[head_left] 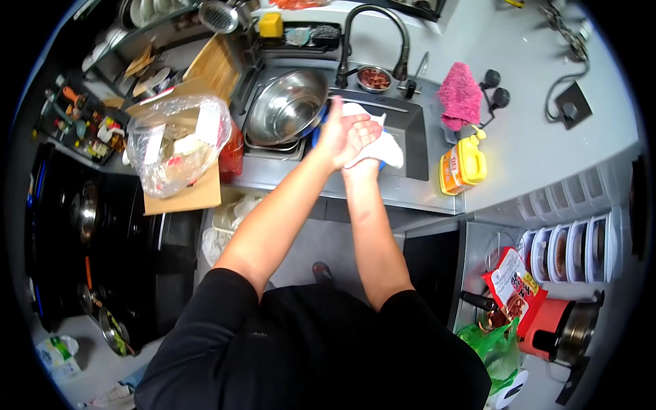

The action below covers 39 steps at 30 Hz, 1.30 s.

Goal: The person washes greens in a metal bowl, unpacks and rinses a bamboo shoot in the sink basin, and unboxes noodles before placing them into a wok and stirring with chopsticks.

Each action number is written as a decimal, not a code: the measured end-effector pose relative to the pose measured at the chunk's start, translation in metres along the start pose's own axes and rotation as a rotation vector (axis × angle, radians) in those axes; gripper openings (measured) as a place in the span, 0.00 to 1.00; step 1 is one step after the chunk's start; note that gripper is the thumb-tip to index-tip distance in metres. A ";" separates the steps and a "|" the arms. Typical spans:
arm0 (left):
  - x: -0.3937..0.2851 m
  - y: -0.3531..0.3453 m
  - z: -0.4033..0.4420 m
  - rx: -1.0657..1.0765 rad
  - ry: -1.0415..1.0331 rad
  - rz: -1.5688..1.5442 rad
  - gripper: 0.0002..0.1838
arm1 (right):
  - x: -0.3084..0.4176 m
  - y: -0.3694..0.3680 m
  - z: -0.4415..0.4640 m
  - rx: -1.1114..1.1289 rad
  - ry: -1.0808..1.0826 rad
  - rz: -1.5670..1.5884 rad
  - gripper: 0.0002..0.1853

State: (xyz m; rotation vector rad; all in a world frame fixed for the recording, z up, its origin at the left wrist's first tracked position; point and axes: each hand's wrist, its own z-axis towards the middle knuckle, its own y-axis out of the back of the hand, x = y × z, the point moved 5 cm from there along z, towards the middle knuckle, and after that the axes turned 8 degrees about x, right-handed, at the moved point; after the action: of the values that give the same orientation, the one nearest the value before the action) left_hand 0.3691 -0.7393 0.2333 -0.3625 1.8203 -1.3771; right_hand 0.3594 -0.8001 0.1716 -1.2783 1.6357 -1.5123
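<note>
Over the sink, my left hand [347, 137] is turned palm up with its fingers stretched out. A white cloth [388, 149] lies against and behind it, spreading toward the right. My right hand [361, 166] is at the cloth, which covers most of it; only the part near the wrist shows, and the fingers are hidden. Under the cloth, a bit of something blue shows in the sink [415, 140]. A large steel bowl [287, 109] stands tilted just left of my hands.
A black faucet [347, 41] arches behind the sink, beside a small bowl of reddish pieces [374, 78]. Right of the sink stand a yellow detergent bottle [463, 167] and a hanging pink towel [461, 96]. A cardboard box with a plastic bag [179, 143] sits at left.
</note>
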 end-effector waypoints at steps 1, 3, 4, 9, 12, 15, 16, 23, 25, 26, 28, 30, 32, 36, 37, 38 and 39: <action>-0.002 0.000 -0.001 0.001 -0.200 0.197 0.51 | 0.002 -0.002 -0.008 0.043 0.012 -0.055 0.19; 0.001 -0.008 -0.022 0.043 -0.570 0.654 0.45 | 0.008 -0.009 -0.021 0.233 -0.025 -0.376 0.22; 0.002 -0.015 -0.040 0.090 -0.720 0.930 0.43 | 0.014 -0.006 -0.026 0.297 -0.079 -0.519 0.25; 0.014 0.023 -0.083 -0.471 -0.430 1.556 0.39 | -0.027 0.007 -0.078 0.487 -0.424 -0.372 0.40; 0.022 0.071 -0.100 -0.502 -0.625 1.529 0.24 | -0.047 0.024 -0.100 0.393 -0.617 -0.344 0.46; 0.015 0.135 -0.101 -0.670 -0.516 1.447 0.18 | -0.065 0.041 -0.121 0.367 -0.729 -0.435 0.47; 0.008 0.152 -0.106 -0.709 -0.357 1.384 0.18 | -0.070 0.053 -0.123 0.398 -0.733 -0.443 0.47; 0.044 0.169 -0.132 -0.268 -0.275 -0.376 0.19 | -0.081 0.006 -0.134 0.324 -0.429 0.152 0.47; 0.054 0.148 -0.146 -0.326 -0.347 -0.348 0.21 | -0.100 0.038 -0.116 0.311 -0.240 -0.108 0.42; 0.052 0.153 -0.156 -0.411 -0.319 -0.233 0.21 | -0.108 0.049 -0.113 0.275 -0.196 -0.249 0.39; 0.053 0.155 -0.176 -0.569 -0.260 -0.139 0.22 | -0.123 0.057 -0.116 0.537 0.050 -0.800 0.32; 0.059 0.152 -0.197 -0.723 -0.204 -0.160 0.22 | -0.119 0.048 -0.128 0.564 0.496 -1.477 0.18; 0.061 0.159 -0.219 -0.882 -0.179 -0.159 0.20 | -0.125 0.041 -0.150 0.658 0.871 -1.981 0.13; 0.049 0.194 -0.260 -0.913 -0.235 -0.380 0.24 | -0.149 0.098 -0.203 0.786 0.114 -2.227 0.19; 0.060 0.239 -0.257 -0.793 -0.139 -0.423 0.28 | -0.151 0.108 -0.222 0.839 -0.016 -2.174 0.23; 0.071 0.275 -0.262 -0.670 -0.043 -0.465 0.32 | -0.151 0.114 -0.244 0.863 -0.079 -2.100 0.24; 0.047 0.253 -0.289 -0.758 0.074 -0.302 0.38 | -0.154 0.119 -0.267 0.890 -0.134 -2.022 0.24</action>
State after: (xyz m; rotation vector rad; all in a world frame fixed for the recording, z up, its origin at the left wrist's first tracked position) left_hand 0.1853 -0.4841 0.0082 -1.0175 2.3770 -0.8308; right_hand 0.1511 -0.5605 0.0815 -2.2023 -1.1488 -2.3252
